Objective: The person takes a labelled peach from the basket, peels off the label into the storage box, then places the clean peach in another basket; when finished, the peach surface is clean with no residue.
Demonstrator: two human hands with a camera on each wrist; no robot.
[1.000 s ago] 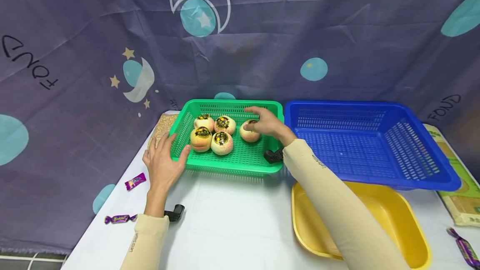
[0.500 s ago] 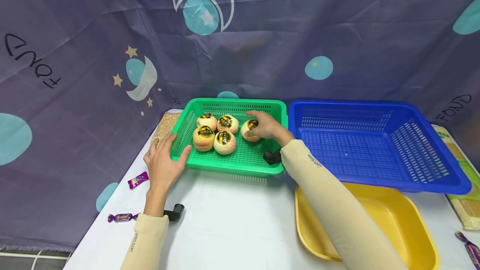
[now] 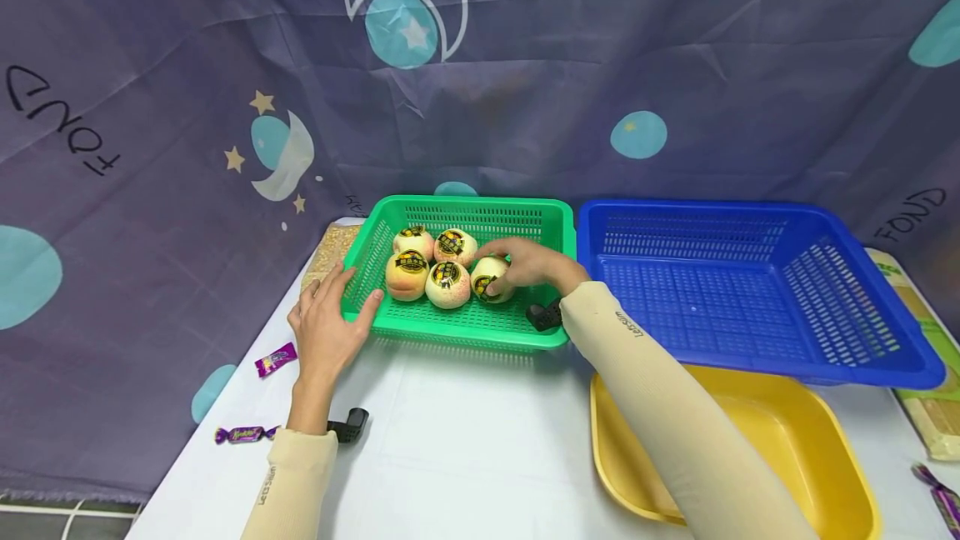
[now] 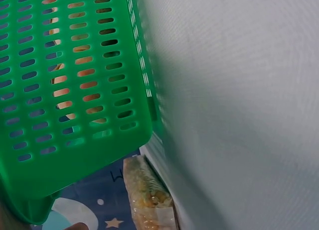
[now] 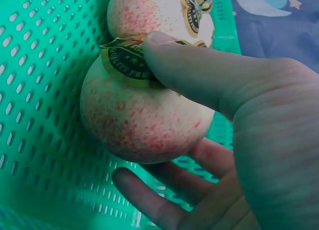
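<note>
A green basket [image 3: 480,336] stands on the white table and holds several pale peaches with black-and-gold stickers. My right hand [image 3: 497,275] grips the rightmost peach [image 3: 486,272], which touches the peach beside it [image 3: 447,284]. In the right wrist view my thumb [image 5: 199,75] lies on that peach's [image 5: 114,115] sticker, my fingers curl under it, and a second peach [image 5: 149,13] sits just behind. My left hand [image 3: 330,323] rests with straight fingers against the basket's front left corner. The left wrist view shows only the basket wall [image 4: 75,90] and the table [image 4: 239,90].
An empty blue basket [image 3: 750,357] stands right of the green one, with a yellow tray [image 3: 825,440] in front of it. Wrapped candies [image 3: 272,359] [image 3: 240,435] [image 3: 933,482] lie on the table. A packet [image 3: 330,250] lies behind the left corner, another [image 3: 930,415] at far right.
My right hand has drawn the rightmost peach left and toward me until it touches the front peach. The left hand has stayed at the basket's corner.
</note>
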